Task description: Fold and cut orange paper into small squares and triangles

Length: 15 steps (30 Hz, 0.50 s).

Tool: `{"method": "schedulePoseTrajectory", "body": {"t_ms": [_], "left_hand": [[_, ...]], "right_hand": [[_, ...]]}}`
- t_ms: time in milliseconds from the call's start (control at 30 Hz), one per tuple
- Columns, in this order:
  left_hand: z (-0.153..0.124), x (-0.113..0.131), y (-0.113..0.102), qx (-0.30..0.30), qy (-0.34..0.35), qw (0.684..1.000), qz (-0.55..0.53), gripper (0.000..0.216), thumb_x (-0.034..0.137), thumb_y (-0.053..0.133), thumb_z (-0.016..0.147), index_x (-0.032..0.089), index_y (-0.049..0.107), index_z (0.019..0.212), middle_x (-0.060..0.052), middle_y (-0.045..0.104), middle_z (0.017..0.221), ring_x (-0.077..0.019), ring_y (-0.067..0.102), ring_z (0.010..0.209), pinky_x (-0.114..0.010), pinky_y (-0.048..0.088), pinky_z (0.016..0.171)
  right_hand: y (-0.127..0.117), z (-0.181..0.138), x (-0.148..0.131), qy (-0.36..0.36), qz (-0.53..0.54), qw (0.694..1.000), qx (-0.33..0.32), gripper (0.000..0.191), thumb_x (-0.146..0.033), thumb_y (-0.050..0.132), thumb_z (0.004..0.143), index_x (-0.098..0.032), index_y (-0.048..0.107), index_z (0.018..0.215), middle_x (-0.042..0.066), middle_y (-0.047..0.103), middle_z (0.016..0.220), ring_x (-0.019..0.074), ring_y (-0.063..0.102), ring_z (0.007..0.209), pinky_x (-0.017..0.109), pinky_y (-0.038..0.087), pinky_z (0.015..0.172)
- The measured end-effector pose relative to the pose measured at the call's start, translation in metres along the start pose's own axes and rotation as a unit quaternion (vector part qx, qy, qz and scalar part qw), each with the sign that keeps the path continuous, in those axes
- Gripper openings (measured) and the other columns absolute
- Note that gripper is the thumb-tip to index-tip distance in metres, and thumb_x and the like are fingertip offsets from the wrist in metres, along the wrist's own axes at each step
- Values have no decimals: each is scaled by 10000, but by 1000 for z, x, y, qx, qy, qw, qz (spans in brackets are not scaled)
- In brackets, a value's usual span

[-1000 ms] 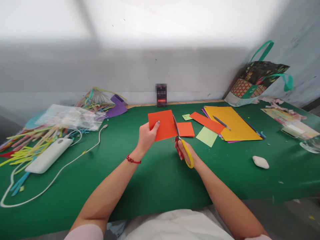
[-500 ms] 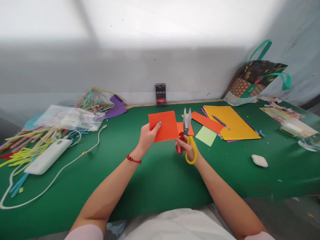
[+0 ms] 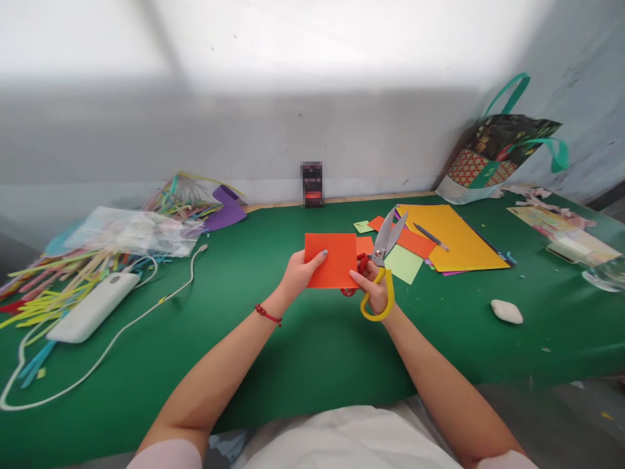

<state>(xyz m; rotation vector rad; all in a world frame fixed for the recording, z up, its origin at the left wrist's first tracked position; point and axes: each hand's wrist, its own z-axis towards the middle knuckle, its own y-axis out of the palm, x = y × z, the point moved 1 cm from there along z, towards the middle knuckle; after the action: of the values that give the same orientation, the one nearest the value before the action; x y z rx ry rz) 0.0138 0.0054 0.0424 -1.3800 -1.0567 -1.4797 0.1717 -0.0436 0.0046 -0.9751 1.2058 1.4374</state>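
My left hand pinches the left edge of an orange paper square, holding it above the green table. My right hand grips scissors with a yellow and a red handle loop. The blades point up and to the right, slightly parted, clear of the square. My right thumb touches the square's right edge. A smaller orange piece lies on the table just behind the square.
Yellow sheets, an orange strip, a light green piece and a pencil lie right of my hands. A white eraser-like lump sits further right. A white power bank with cable, colourful strips and a plastic bag fill the left.
The scissors came out of the orange paper and swung up and right. My left hand brought the square closer and level. A cut-off orange piece stays on the table.
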Motion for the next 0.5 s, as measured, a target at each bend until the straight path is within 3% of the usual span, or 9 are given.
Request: {"method": "schedulePoseTrajectory", "body": {"t_ms": [167, 267, 367, 500], "left_hand": [[1, -1, 2, -18, 11, 999, -34, 427, 482, 652, 704, 135, 635, 953, -124, 682, 1027, -259, 650, 910, -340, 530, 754], [2, 2, -1, -18, 51, 997, -63, 471, 551, 514, 793, 157, 613, 1031, -108, 669, 1042, -233, 644, 907, -319, 520, 746], [1, 5, -4, -4, 82, 993, -84, 511, 578, 386, 848, 188, 594, 1104, -86, 663, 1033, -195, 640, 874, -287, 512, 719], [-2, 7, -4, -2, 95, 990, -104, 506, 579, 380, 849, 202, 603, 1104, -82, 660, 1010, -181, 637, 826, -282, 508, 693]], "right_hand": [[-3, 0, 2, -15, 1, 1000, 25, 300, -450, 653, 696, -214, 495, 792, -45, 548, 550, 139, 549, 446, 319, 515, 490], [-2, 1, -1, -26, 31, 999, 23, 299, -421, 687, 676, -211, 491, 758, -55, 545, 534, 124, 533, 398, 297, 499, 441], [0, 0, -3, -29, 39, 999, 8, 254, -386, 682, 697, -209, 506, 745, -51, 562, 530, 123, 535, 392, 289, 487, 425], [1, -3, -3, -30, 30, 999, -28, 204, -371, 651, 737, -210, 549, 809, -40, 585, 550, 133, 552, 427, 298, 496, 447]]}}
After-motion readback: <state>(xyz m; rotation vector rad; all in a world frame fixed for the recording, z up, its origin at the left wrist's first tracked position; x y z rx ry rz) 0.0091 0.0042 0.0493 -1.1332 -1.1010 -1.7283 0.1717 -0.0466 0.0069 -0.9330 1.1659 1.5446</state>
